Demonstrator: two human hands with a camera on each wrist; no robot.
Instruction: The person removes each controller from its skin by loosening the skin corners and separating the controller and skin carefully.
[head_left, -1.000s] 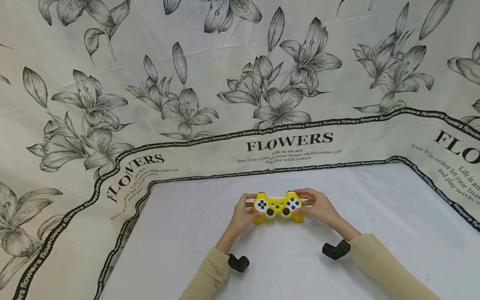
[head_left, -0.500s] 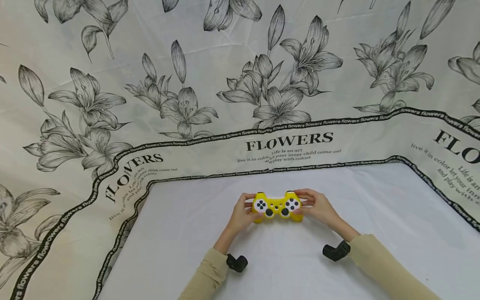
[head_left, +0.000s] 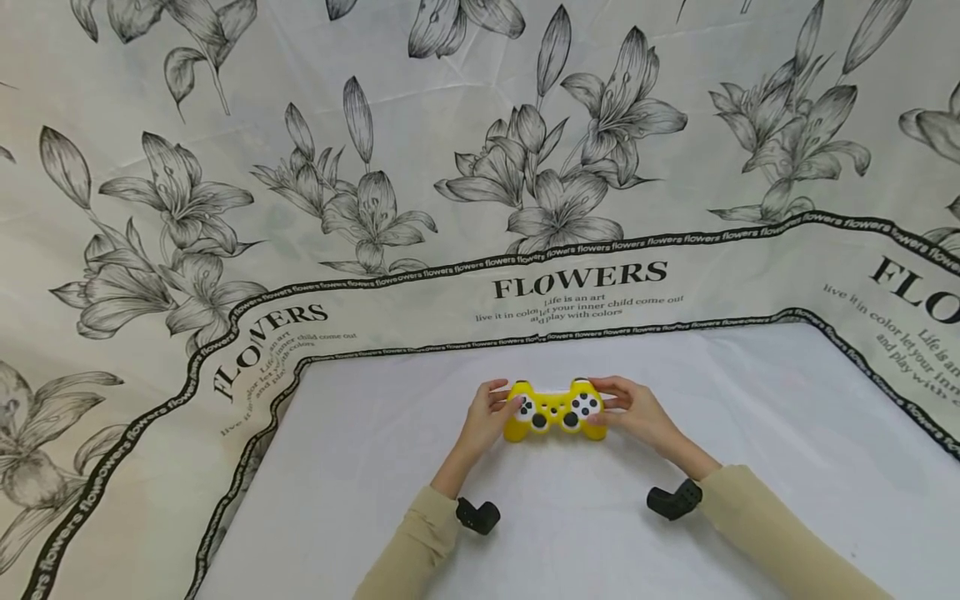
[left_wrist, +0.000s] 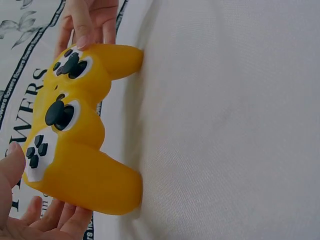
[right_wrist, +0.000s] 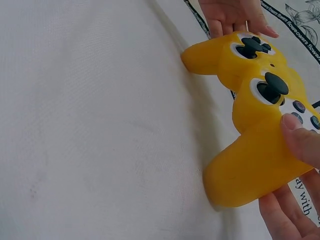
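A yellow game controller [head_left: 555, 408] with white button patches and black thumbsticks is held by its two ends, its handles toward the person. My left hand [head_left: 486, 417] holds the left end. In the left wrist view the left thumb [left_wrist: 11, 167] is beside the direction pad [left_wrist: 37, 150], and its fingers reach under the controller; whether the thumb touches the pad I cannot tell. On the other end, my right hand [head_left: 637, 412] grips with fingers below and the thumb [right_wrist: 300, 137] on the face beside the round buttons [right_wrist: 299, 106].
A white cloth [head_left: 585, 517] covers the table under the hands. Behind it rises a fabric backdrop [head_left: 420, 125] printed with flowers and lettering. Black wrist-worn devices [head_left: 478, 517] stick out inward from both forearms.
The left thumb has shifted from the left handle up toward the direction pad. The right hand keeps its hold, and the controller stays almost in place.
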